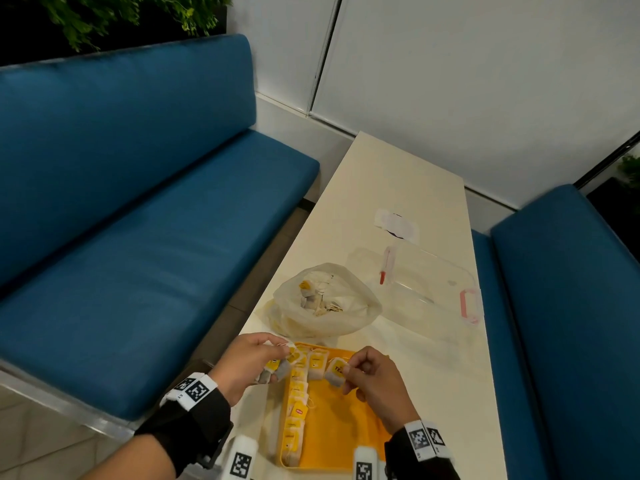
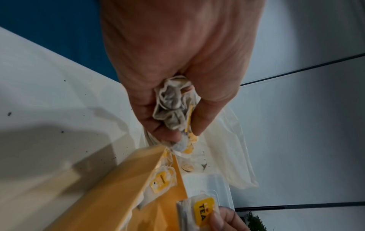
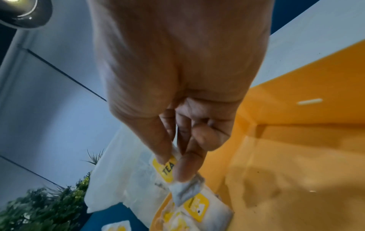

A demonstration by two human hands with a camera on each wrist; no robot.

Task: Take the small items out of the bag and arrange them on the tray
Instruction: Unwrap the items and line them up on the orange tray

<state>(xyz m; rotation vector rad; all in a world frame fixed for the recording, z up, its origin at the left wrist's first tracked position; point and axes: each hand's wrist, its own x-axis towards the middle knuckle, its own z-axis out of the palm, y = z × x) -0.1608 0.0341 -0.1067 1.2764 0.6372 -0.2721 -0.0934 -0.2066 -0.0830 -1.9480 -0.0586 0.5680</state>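
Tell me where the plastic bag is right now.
In the head view the plastic bag sits open on the white table, just beyond the yellow tray, left of the clear container.

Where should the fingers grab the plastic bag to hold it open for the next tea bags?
Probably the near rim of the bag, pinched from above on the tray side. The mouth gapes upward, the film is thin and slumped, and that edge lies closest to both hands; the remaining tea bags sit deeper inside.
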